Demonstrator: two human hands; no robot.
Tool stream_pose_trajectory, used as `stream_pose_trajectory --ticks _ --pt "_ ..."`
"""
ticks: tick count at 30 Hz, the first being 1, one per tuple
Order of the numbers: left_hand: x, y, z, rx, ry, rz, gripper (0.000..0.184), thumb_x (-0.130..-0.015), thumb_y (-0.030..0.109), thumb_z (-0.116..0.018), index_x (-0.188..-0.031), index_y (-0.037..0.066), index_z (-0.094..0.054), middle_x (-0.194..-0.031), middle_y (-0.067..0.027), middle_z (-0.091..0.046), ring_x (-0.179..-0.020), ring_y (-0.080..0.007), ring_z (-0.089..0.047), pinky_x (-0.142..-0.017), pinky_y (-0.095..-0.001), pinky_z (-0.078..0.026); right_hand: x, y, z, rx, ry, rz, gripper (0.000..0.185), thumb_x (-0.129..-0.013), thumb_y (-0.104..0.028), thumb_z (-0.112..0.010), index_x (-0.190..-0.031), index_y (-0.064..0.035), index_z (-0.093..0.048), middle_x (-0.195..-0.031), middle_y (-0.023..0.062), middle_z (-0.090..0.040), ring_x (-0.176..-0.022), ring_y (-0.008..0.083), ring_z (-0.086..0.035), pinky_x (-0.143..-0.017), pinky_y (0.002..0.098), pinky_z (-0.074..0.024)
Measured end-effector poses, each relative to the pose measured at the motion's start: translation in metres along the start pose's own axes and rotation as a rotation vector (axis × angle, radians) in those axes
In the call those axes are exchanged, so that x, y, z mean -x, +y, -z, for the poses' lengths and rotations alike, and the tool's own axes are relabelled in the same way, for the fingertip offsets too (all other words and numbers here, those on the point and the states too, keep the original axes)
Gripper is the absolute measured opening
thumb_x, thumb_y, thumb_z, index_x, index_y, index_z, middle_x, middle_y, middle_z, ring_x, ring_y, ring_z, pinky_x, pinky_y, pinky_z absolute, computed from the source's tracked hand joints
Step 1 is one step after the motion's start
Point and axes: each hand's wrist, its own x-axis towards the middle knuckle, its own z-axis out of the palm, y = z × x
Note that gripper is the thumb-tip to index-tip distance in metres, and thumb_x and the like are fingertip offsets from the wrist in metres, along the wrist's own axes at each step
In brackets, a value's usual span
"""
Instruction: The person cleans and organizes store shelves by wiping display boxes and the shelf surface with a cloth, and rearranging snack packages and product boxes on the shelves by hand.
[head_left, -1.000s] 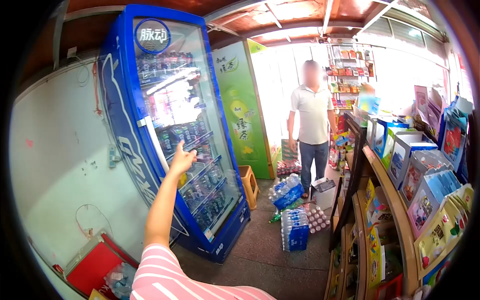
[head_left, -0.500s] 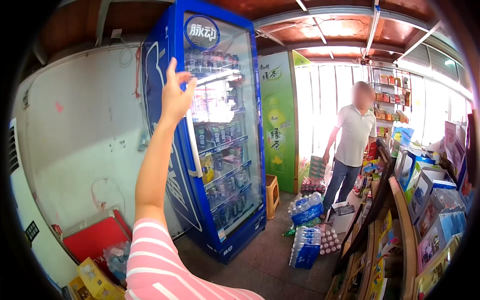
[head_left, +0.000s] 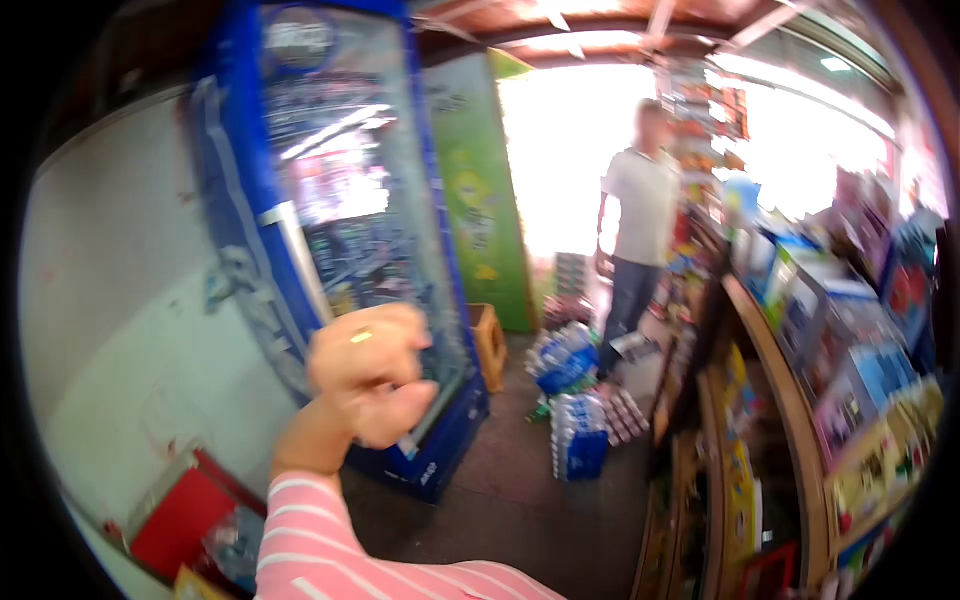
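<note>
My left hand point(head_left: 372, 375) is raised in front of the lower part of a tall blue drinks fridge point(head_left: 365, 240), somewhat blurred. Its fingers are curled into a loose fist with the thumb near them, and nothing shows in it. A yellowish ring sits on one finger. A pink sleeve with white stripes point(head_left: 310, 530) covers the upper arm. Behind the hand, the fridge's glass door appears closed, with a white handle point(head_left: 300, 262) and rows of bottles inside. Whether the hand touches the fridge I cannot tell. My right hand is out of view.
A person point(head_left: 640, 220) stands beyond shrink-wrapped bottle packs point(head_left: 580, 435) on the floor. Wooden shelves point(head_left: 785, 380) with boxed goods line the right. A brown stool point(head_left: 488, 345) stands by a green panel point(head_left: 478, 190); a red board point(head_left: 190, 515) leans at lower left.
My left hand has come down from an upward point beside the fridge's upper door and curled into a fist. The view has shifted, so the fridge and the person appear farther left.
</note>
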Motion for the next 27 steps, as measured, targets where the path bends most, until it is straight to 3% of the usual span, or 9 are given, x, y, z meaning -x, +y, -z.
stream_pose_trajectory --ticks 3,7,10,12,14,17,21,23,27 --pt "0.013 0.009 -0.018 0.005 -0.072 0.102 0.020 -0.067 0.016 -0.063 -0.054 0.008 -0.050 -0.045 -0.0013 -0.041 -0.042 -0.0175 -0.044 -0.057 -0.0320 -0.047 0.002 0.036 0.011 0.805 0.538 0.609 0.029 -0.079 -0.015 -0.063 -0.095 0.0093 -0.058 -0.086 0.0218 -0.063 -0.071 0.0377 -0.061 -0.067 0.0412 -0.0510" --pt "0.055 -0.021 -0.085 0.343 -0.292 0.340 0.015 -0.070 0.010 -0.061 -0.059 0.003 -0.055 -0.050 -0.0038 -0.050 -0.046 -0.0165 -0.050 -0.058 -0.0296 -0.046 0.023 0.068 0.007 0.999 0.776 0.409 0.039 -0.077 -0.019 -0.068 -0.104 0.0073 -0.058 -0.098 0.0200 -0.062 -0.086 0.0339 -0.060 -0.079 0.0377 -0.0483" --pt "0.134 -0.027 -0.182 0.541 -0.652 0.872 0.015 -0.081 0.014 -0.060 -0.076 0.000 -0.060 -0.061 -0.0091 -0.057 -0.056 -0.0101 -0.054 -0.053 -0.0245 -0.042 0.022 0.058 -0.003 1.066 0.877 0.367 0.044 -0.071 -0.024 -0.073 -0.104 0.0019 -0.060 -0.095 0.0164 -0.062 -0.085 0.0333 -0.059 -0.077 0.0378 -0.0469" --pt "0.264 -0.038 -0.263 0.541 -0.897 0.930 0.025 -0.083 0.025 -0.060 -0.087 0.001 -0.060 -0.067 -0.0138 -0.061 -0.061 -0.0201 -0.059 -0.058 -0.0333 -0.046 0.021 0.056 -0.002 1.086 0.899 0.369 0.043 -0.068 -0.023 -0.073 -0.102 -0.0006 -0.061 -0.090 0.0150 -0.061 -0.081 0.0337 -0.058 -0.074 0.0389 -0.0454" --pt "0.391 -0.023 -0.305 0.123 -1.450 0.780 0.030 -0.080 0.028 -0.059 -0.097 0.003 -0.061 -0.089 -0.0203 -0.064 -0.085 -0.0364 -0.061 -0.073 -0.0436 -0.048 0.015 0.047 -0.008 1.082 0.909 0.371 0.040 -0.067 -0.023 -0.072 -0.099 -0.0019 -0.060 -0.086 0.0152 -0.059 -0.077 0.0348 -0.056 -0.070 0.0393 -0.0436" --pt "0.574 0.001 -0.301 0.221 -2.365 0.485 0.035 -0.083 0.031 -0.054 -0.109 0.010 -0.063 -0.119 -0.0100 -0.057 -0.108 -0.0226 -0.054 -0.086 -0.0342 -0.045 0.016 0.042 -0.007 1.082 0.886 0.336 0.040 -0.067 -0.023 -0.072 -0.099 -0.0013 -0.059 -0.086 0.0162 -0.059 -0.078 0.0362 -0.055 -0.071 0.0404 -0.0436" --pt "0.594 0.028 -0.285 0.435 -2.201 1.102 0.032 -0.085 0.028 -0.052 -0.106 0.008 -0.063 -0.108 -0.0162 -0.061 -0.096 -0.0241 -0.060 -0.081 -0.0365 -0.047 0.021 0.054 -0.003 1.075 0.854 0.339 0.042 -0.069 -0.021 -0.071 -0.103 0.0003 -0.059 -0.096 0.0166 -0.060 -0.089 0.0350 -0.056 -0.079 0.0403 -0.0438" --pt "0.554 0.018 -0.297 0.271 -2.197 0.685 0.034 -0.083 0.030 -0.051 -0.102 0.006 -0.064 -0.105 -0.0184 -0.061 -0.096 -0.0287 -0.061 -0.081 -0.0396 -0.047 0.023 0.048 -0.005 1.041 0.810 0.274 0.038 -0.070 -0.015 -0.070 -0.102 0.0006 -0.058 -0.094 0.0172 -0.060 -0.087 0.0363 -0.055 -0.077 0.0411 -0.0432" --pt "0.519 0.002 -0.340 0.195 -1.714 0.821 0.039 -0.078 0.036 -0.053 -0.096 0.004 -0.065 -0.098 -0.0203 -0.062 -0.093 -0.0369 -0.059 -0.080 -0.0442 -0.047 0.022 0.047 -0.006 1.065 0.822 0.315 0.037 -0.070 -0.015 -0.070 -0.102 0.0003 -0.058 -0.093 0.0172 -0.059 -0.085 0.0365 -0.055 -0.075 0.0410 -0.0433"
